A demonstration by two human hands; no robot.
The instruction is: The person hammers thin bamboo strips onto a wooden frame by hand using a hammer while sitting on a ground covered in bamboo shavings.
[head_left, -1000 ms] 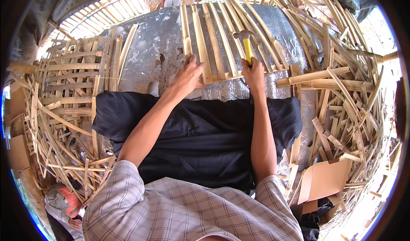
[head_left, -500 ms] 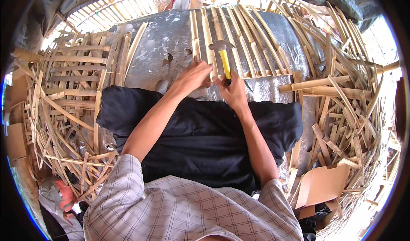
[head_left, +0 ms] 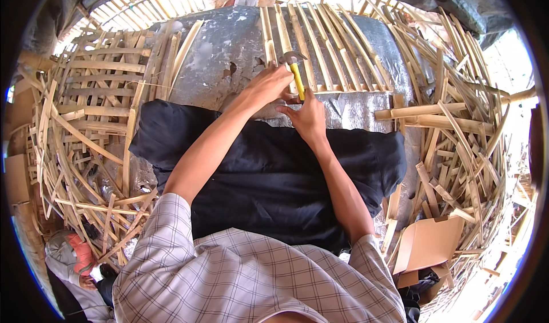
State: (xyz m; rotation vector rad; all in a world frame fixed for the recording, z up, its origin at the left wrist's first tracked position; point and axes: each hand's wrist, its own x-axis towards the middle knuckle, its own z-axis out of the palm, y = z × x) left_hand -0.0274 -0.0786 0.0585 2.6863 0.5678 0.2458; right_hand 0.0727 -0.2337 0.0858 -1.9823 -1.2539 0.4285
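My right hand (head_left: 309,116) is closed round the lower end of a claw hammer (head_left: 298,82) with a yellow handle, its metal head pointing away from me. Close beside it, my left hand (head_left: 271,86) is closed at the near end of the leftmost bamboo strips (head_left: 284,34); its fingertips are partly hidden, and the hammer head is just past its knuckles. Several split bamboo strips lie side by side, pointing away from me, with their near ends along a bamboo crosspiece (head_left: 360,88). Dark cloth (head_left: 257,180) covers my lap.
A woven bamboo lattice (head_left: 106,88) stands at the left, with loose strips below it. On the right are piled bamboo pieces (head_left: 452,168) and an open cardboard box (head_left: 429,243). A grey, worn sheet (head_left: 211,54) lies under the strips. Another person's hand (head_left: 87,282) shows at lower left.
My left hand has shifted right and up, closer to the hammer. The hammer has moved slightly left, and the whole view has shifted a little.
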